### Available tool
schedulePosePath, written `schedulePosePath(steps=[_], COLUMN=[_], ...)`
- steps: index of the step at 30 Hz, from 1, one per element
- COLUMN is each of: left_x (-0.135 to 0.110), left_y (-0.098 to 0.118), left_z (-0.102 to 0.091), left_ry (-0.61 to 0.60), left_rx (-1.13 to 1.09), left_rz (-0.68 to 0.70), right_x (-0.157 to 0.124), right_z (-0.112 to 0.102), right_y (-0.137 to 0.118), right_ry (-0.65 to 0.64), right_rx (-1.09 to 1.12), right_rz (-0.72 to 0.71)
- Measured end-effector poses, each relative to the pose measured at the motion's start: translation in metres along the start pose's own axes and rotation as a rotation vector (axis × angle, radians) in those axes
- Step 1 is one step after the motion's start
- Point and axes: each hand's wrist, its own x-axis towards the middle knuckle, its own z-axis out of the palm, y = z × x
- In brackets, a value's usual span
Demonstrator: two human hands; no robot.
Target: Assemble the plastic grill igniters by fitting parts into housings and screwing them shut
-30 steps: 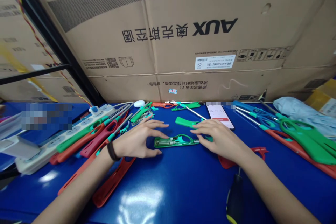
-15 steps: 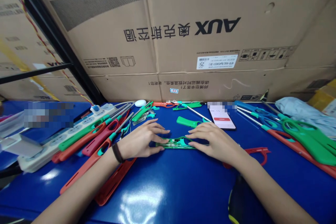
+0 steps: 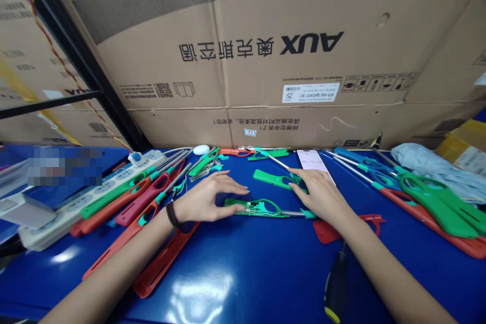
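Observation:
An open green lighter body (image 3: 261, 207) with its inner parts showing lies flat on the blue table (image 3: 246, 273), its metal tube pointing right. My left hand (image 3: 205, 198) is spread over its left end, thumb tip resting on it and fingers stretched above. My right hand (image 3: 322, 196) lies to the right of the tube, its fingertips pinched on the right end of a separate green handle cover (image 3: 273, 178) just behind the lighter body.
Red, green and pink long lighters (image 3: 129, 197) lie piled by a white power strip (image 3: 72, 207) at left. More lighters (image 3: 436, 197) are at right. A phone (image 3: 313, 162), a red shell piece (image 3: 328, 230), a black screwdriver (image 3: 336, 288) and large cardboard boxes (image 3: 266, 50) surround me.
My right hand left the lighter body and moved back and right to the loose green cover. My left hand's fingers lifted and spread, with the thumb staying on the lighter's left end.

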Motion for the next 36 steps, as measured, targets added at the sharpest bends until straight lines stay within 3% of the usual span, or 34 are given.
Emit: schedulePosePath(steps=[6, 12, 16, 22, 25, 36], left_x=[0.055, 0.094, 0.09, 0.067, 0.058, 0.04], left_y=[-0.015, -0.013, -0.015, -0.049, -0.06, -0.041], left_z=[0.012, 0.034, 0.029, -0.002, -0.008, 0.01], left_ry=[0.048, -0.048, -0.119, -0.28, -0.315, -0.053], left_rx=[0.073, 0.053, -0.01, -0.099, -0.087, 0.117], left_rz=[0.007, 0.065, 0.025, -0.154, -0.211, -0.255], right_x=[0.002, 0.003, 0.003, 0.002, 0.002, -0.002], right_z=[-0.007, -0.009, -0.012, -0.013, -0.013, -0.008], right_y=[0.007, 0.007, 0.006, 0.003, 0.001, -0.013], right_ry=[0.13, 0.141, 0.139, 0.1, 0.082, 0.023], right_rx=[0.01, 0.054, 0.079, 0.136, 0.161, 0.233], right_rz=[0.054, 0.018, 0.04, 0.003, -0.027, -0.142])
